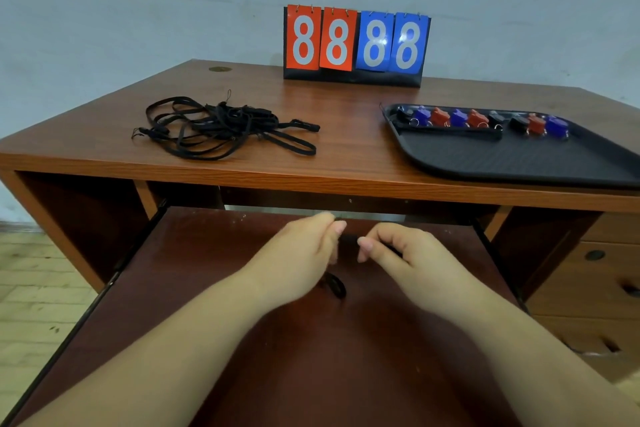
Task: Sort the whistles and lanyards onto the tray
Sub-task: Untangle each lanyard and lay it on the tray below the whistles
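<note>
While both hands hover low over the pull-out shelf [311, 340] under the desk, they hold a black lanyard [349, 238] stretched between them. The left hand [304, 250] has its fingers [337, 226] curled, thumb against fingertip, pinching one end of the strap. The right hand [405, 250] has its fingers [367, 243] bent round the other end, so each hand is clamped on the same lanyard. A dark loop [335, 284] of strap hangs below the left hand, just above the shelf; how it joins the held piece is hidden by the hand.

On the wooden surface [346, 121] above, a tangled pile of black lanyards [221, 126] lies on the left side. A black tray [519, 156] sits on the right, partly cut by the frame edge. Along its far rim stands a row of whistles [481, 118], blue, red and black, each with a small metal ring. One lanyard [450, 131] lies straight in the tray just in front of the row. At the back of the surface, against the wall, stands a flip scoreboard [356, 43] showing two red eights and two blue eights.
</note>
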